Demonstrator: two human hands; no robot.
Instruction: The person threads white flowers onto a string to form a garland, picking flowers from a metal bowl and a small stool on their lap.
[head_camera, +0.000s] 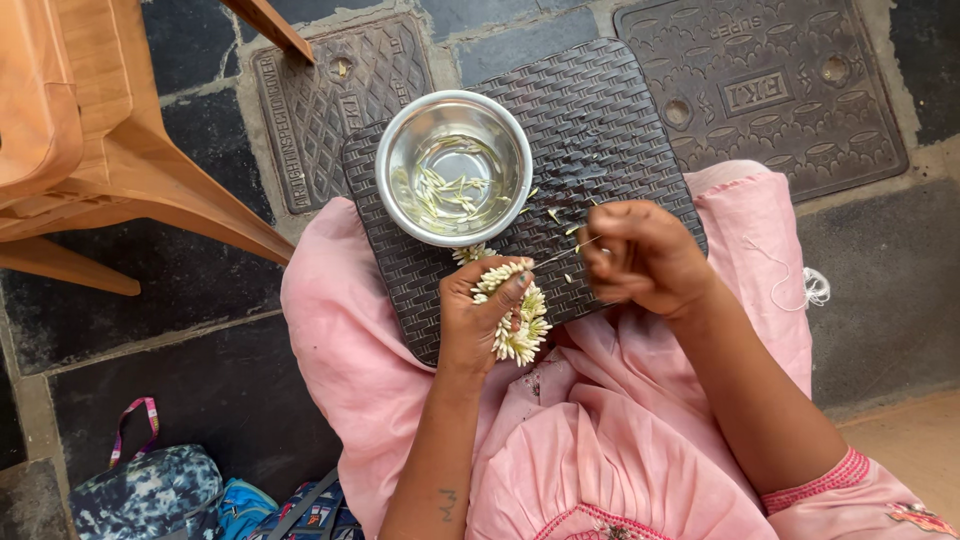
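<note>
Two hands are in view, a left hand (478, 318) and a right hand (640, 255). There is one steel bowl (453, 167), one woven mat (590, 120) and one strung garland of buds (515, 315). The floor has two metal covers (760, 85), with one wooden chair (95, 150) and two bags (150, 495) nearby.

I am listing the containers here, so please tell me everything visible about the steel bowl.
The round, shiny steel bowl stands upright on the dark woven plastic tray on the person's lap, at its upper left part. It holds a thin scatter of pale green-white flower buds. Neither hand touches it; the strung buds lie just below its rim.
</note>
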